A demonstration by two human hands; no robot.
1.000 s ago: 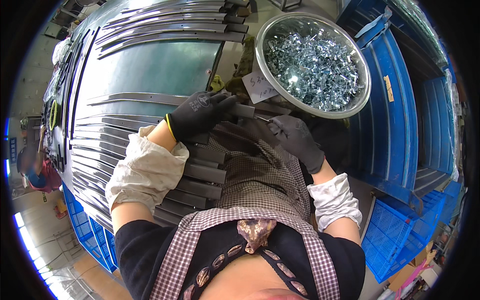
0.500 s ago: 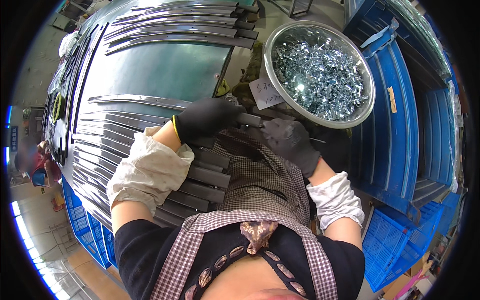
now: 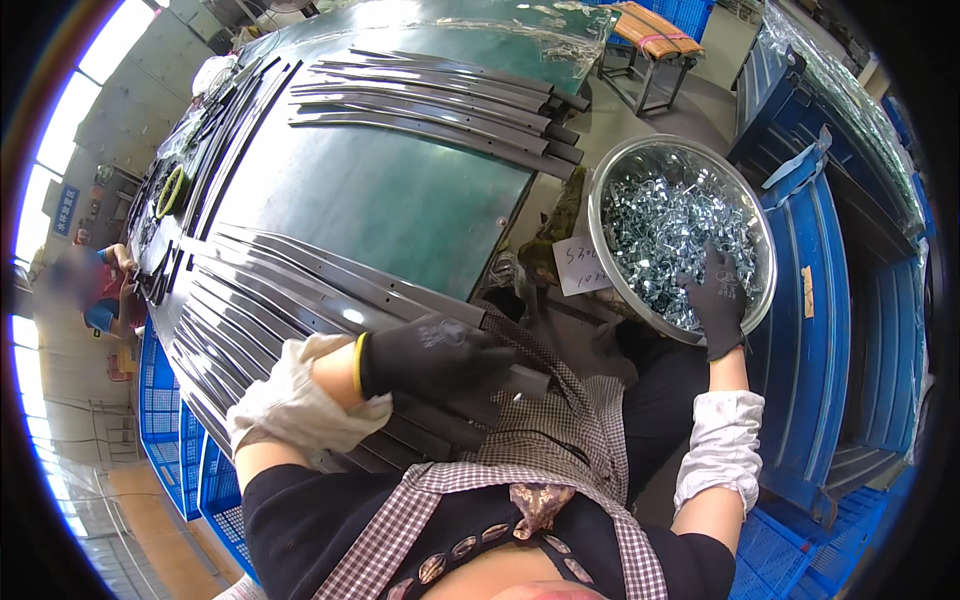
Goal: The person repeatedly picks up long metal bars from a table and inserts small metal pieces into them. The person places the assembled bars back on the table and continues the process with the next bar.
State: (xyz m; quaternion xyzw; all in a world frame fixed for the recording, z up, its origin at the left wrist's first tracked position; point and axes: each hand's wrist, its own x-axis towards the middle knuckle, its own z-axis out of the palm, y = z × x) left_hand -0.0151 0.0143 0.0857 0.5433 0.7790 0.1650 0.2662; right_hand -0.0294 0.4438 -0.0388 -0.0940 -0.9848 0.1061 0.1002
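Note:
My left hand point(image 3: 435, 360), in a black glove with a yellow cuff edge, is closed around a dark metal strip point(image 3: 527, 381) whose end sticks out past the fingers. Beneath and beside that hand, several similar dark strips point(image 3: 270, 300) lie side by side on the green table. My right hand point(image 3: 718, 303), also gloved in black, reaches over the near right part of a round metal bowl point(image 3: 768, 268). Its fingers are apart and touch the small shiny metal clips point(image 3: 665, 225) that fill the bowl.
More strips point(image 3: 430, 110) lie across the far part of the green table point(image 3: 410, 190). A paper with handwriting point(image 3: 580, 265) is beside the bowl. Blue metal bins point(image 3: 800, 330) stand at the right, and a stool point(image 3: 650, 45) stands beyond. Another person point(image 3: 110, 290) is at the far left.
My right hand has moved from beside the strip's end, away to the right, into the bowl of clips. The left hand keeps hold of its strip. The whole view has shifted.

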